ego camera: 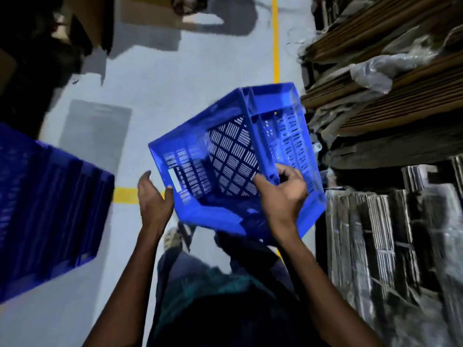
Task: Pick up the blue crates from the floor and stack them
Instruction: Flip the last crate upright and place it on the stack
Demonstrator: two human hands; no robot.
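Note:
A blue slotted plastic crate [233, 156] hangs tilted in the air in front of me, its open top facing me. My right hand [280, 194] grips its near right rim, fingers hooked through the wall. Beside the crate's left wall is my left hand [154, 196], fingers spread, its thumb touching the wall by the handle slot and nothing in its grasp. At the left edge stands a stack of blue crates [47, 209], blurred by motion.
Piles of flattened cardboard [390, 101] and bundled sheets [390, 234] line the right side. A cardboard box [95, 23] stands at the top left. Yellow lines [275, 38] mark the grey floor [160, 91]. My foot [174, 237] shows below the crate.

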